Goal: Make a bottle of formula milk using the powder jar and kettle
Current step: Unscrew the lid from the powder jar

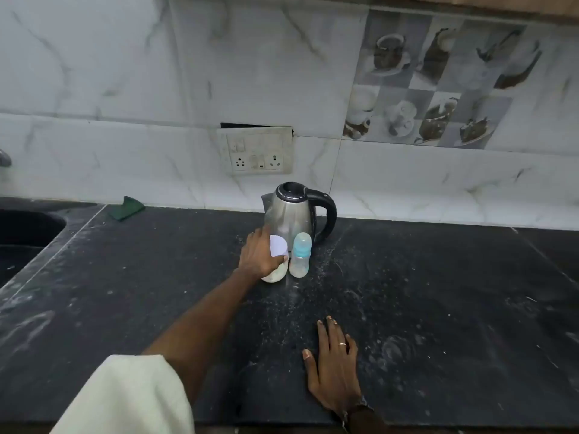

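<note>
Steel kettle crowds jar, left grip seemingly around it; right flat.

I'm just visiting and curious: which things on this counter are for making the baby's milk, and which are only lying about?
For the job:
- powder jar, gripped by the left hand
- baby bottle, capped, beside the jar
- kettle, behind both

Just lying about:
- green cloth by the wall
- wall sockets, nothing plugged in
- sink at far left

The right hand rests flat on the counter.

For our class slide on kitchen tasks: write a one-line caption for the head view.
Left hand grips the powder jar beside the bottle and kettle; right hand rests flat on the counter.
</note>
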Action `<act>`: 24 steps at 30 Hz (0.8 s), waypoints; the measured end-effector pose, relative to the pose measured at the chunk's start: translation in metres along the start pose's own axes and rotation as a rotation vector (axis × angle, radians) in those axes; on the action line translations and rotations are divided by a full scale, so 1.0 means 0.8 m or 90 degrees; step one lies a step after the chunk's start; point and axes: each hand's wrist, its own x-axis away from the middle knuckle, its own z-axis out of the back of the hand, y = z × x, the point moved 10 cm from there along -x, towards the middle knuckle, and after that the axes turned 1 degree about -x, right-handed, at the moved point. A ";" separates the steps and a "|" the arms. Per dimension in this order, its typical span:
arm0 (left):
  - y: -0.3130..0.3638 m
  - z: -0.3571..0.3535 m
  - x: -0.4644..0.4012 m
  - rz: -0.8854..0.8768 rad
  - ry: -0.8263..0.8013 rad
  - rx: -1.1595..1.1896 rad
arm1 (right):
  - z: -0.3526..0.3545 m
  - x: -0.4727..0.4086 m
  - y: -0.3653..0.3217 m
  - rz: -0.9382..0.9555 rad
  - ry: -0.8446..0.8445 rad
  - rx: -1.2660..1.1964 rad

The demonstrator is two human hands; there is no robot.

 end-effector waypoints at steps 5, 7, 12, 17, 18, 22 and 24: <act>-0.012 -0.011 -0.002 0.034 -0.002 0.040 | -0.001 0.001 0.002 -0.016 -0.018 -0.009; -0.012 -0.011 -0.003 0.034 0.003 0.051 | -0.002 0.001 0.002 -0.013 -0.022 -0.014; -0.014 -0.010 -0.004 0.029 0.020 0.043 | -0.004 0.001 0.001 -0.005 -0.016 -0.017; -0.004 0.006 0.012 -0.021 0.052 0.029 | -0.003 0.001 0.002 -0.002 -0.004 -0.021; 0.000 0.008 0.019 -0.037 0.053 0.024 | -0.003 0.001 0.003 0.000 -0.002 -0.024; 0.000 0.017 0.057 -0.059 0.065 0.055 | -0.002 0.002 0.003 0.011 0.013 -0.037; -0.011 0.015 0.083 -0.050 0.066 0.087 | -0.001 0.003 0.002 0.014 0.021 -0.040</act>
